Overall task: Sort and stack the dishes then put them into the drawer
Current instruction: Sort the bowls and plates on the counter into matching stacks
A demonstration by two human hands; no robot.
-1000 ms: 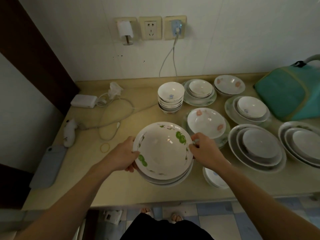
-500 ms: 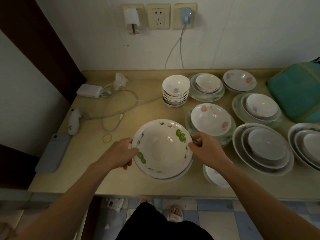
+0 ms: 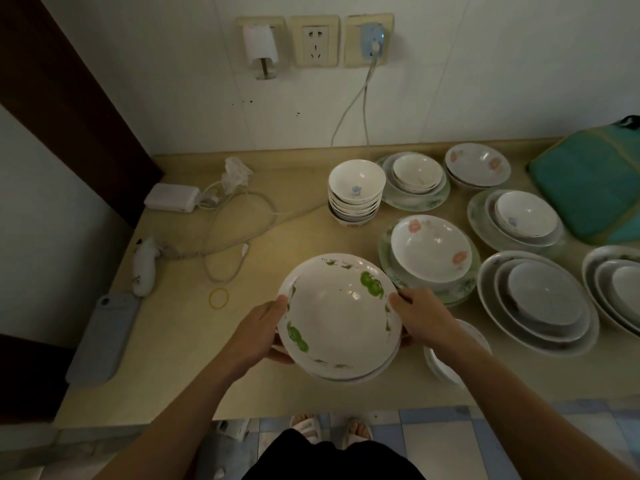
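Your left hand (image 3: 258, 336) and right hand (image 3: 420, 318) grasp opposite rims of the bowl stack (image 3: 339, 317), above the counter (image 3: 277, 237) front, probably steadying it for carrying.

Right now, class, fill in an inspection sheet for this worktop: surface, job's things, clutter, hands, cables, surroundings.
Surface: beige countertop, against a white wall.
Job's things: green-patterned bowl stack held up; stack of small bowls; mixed nests of plates and bowls to the right, one with a pink-flower bowl.
Clutter: phone, rubber band, teal bag.
Hands: left hand and right hand grip the stack's rims.
Cables: white cable looped by a power adapter.
Surroundings: wall sockets; tiled floor below.
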